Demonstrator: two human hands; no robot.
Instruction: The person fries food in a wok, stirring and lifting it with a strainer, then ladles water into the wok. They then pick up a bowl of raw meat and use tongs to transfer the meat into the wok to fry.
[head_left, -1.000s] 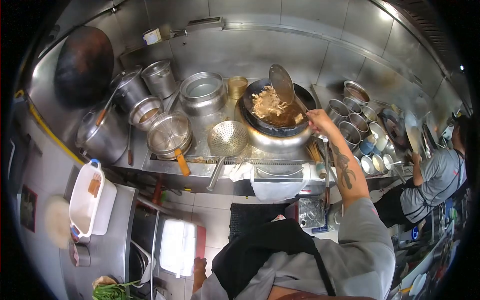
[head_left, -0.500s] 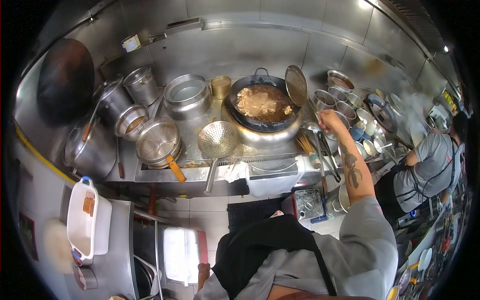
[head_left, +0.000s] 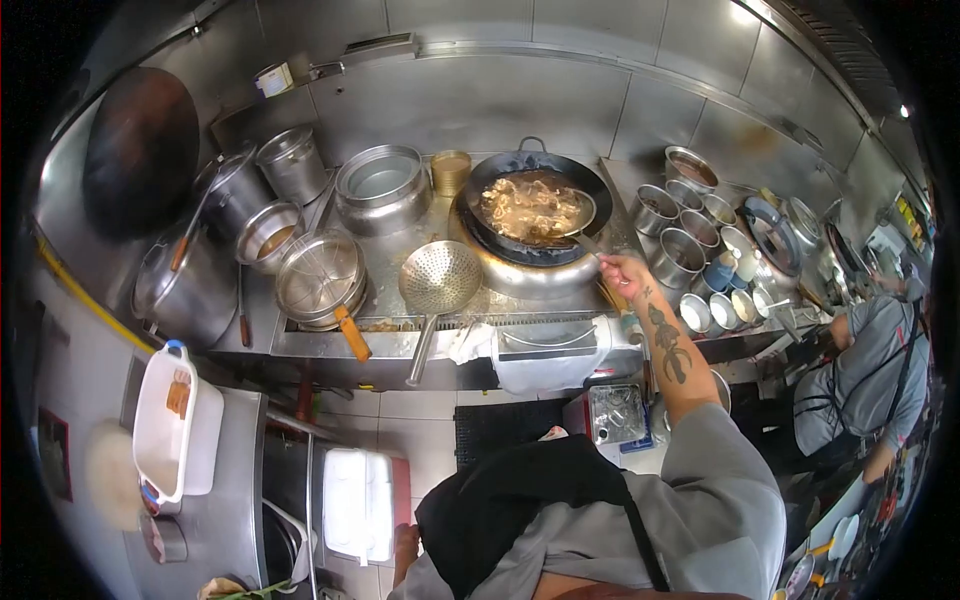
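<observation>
My right hand [head_left: 622,276] is closed around the handle of a strainer [head_left: 586,212], whose round head dips into the dark wok [head_left: 481,178] among light brown pieces of food [head_left: 522,205] in bubbling brown liquid. The wok stands on a round metal burner ring [head_left: 540,279]. My left hand [head_left: 407,541] hangs low at my side beside the white box; its fingers are too hidden to read. A perforated ladle [head_left: 440,278] rests on the stove left of the wok, and a wire strainer with a wooden handle [head_left: 353,333] lies over a pot further left.
Metal pots [head_left: 288,167] crowd the left side. Several seasoning containers [head_left: 655,208] stand right of the wok. A white basin [head_left: 207,440] sits on the left counter, and a white box [head_left: 358,505] on the floor. A co-worker [head_left: 862,375] stands at the far right.
My right hand has moved left and down, and the strainer has gone from upright at the wok's right rim down into the food. The co-worker has shifted slightly lower in view.
</observation>
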